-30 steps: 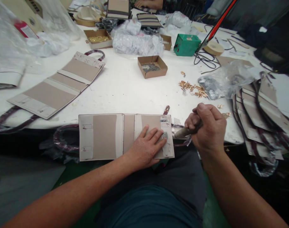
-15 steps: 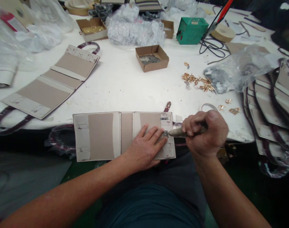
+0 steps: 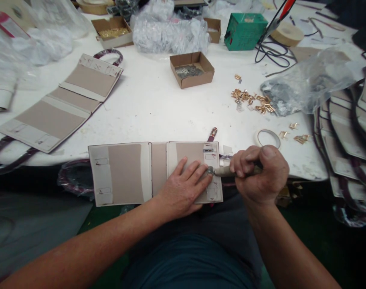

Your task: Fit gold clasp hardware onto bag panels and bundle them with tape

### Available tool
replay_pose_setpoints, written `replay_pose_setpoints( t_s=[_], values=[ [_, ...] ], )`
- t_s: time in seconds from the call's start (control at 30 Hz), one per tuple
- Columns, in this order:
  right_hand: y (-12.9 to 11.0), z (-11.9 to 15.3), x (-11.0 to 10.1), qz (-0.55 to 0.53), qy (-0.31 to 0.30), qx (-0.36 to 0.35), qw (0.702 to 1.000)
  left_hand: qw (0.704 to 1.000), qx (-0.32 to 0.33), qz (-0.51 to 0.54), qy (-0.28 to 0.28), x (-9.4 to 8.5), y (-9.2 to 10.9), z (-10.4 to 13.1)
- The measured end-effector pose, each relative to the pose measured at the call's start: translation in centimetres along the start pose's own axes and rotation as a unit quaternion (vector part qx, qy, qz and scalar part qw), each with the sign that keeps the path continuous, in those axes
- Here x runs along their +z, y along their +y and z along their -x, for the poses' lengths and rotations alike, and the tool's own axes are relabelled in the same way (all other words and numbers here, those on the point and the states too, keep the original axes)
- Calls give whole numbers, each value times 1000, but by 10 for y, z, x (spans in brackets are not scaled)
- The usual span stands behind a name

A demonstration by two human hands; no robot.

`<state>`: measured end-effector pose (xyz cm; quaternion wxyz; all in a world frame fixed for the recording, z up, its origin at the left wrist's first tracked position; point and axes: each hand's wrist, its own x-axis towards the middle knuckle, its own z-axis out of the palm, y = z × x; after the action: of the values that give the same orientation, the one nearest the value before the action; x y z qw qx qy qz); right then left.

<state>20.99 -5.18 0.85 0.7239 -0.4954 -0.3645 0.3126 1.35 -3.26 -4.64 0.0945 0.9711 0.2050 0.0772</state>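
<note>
Flat beneath the left hand [image 3: 183, 190], on the near side of the box of grey pieces [image 3: 197, 78]: one beige panel [image 3: 127, 172], with long axis left to right and short ends facing left and right. On its right end, one far metal piece [image 3: 208, 150] and, by the left fingertips, one near metal piece [image 3: 210, 170], so two counted. Left hand palm-down, fingers spread. Right hand [image 3: 262, 172] clenched around one pointed tool [image 3: 225, 171], tip leftward at the near metal piece; cannot tell whether touching. Left of the box, one second panel [image 3: 71, 98], slanting lengthwise from near left to far right. Right of the box, one heap of gold fittings [image 3: 243, 96], too crowded to count; nearer, one tape ring [image 3: 258, 139]. Farther right, one stack of panels [image 3: 340, 114], overlapping, hard to count. Beyond the box, leftward, one box of gold pieces [image 3: 118, 41]; rightward, one green box [image 3: 245, 32].
</note>
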Motion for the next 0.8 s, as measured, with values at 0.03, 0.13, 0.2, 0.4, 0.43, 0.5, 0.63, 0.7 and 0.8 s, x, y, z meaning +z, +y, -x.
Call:
replay_pose_setpoints(
  t_s=[0.03,0.13,0.2,0.4,0.43,0.5,0.63,0.7,0.8],
  values=[
    [-2,-2,-3,14,8,12,1000,1000,3,0,8,2,-1,1],
    [-10,-9,-14,137,-22,88,986,1000,4,2,30,6,-3,2],
    [-12,-13,-22,272,-120,157,942,999,1,1,37,8,-3,3],
    [8,-11,-26,479,-309,120,813,999,7,-6,44,8,-3,3],
    [11,-10,-26,485,-313,119,808,999,7,-7,42,8,-3,3],
    [14,-9,-25,483,-314,139,806,999,5,-6,38,8,-3,3],
    [11,-11,-25,450,-300,202,817,999,5,-4,31,7,-3,3],
    [10,-11,-24,439,-288,217,823,999,6,-3,32,8,-3,3],
    [9,-8,-23,426,-269,234,832,999,8,-2,32,9,-4,4]
  ],
)
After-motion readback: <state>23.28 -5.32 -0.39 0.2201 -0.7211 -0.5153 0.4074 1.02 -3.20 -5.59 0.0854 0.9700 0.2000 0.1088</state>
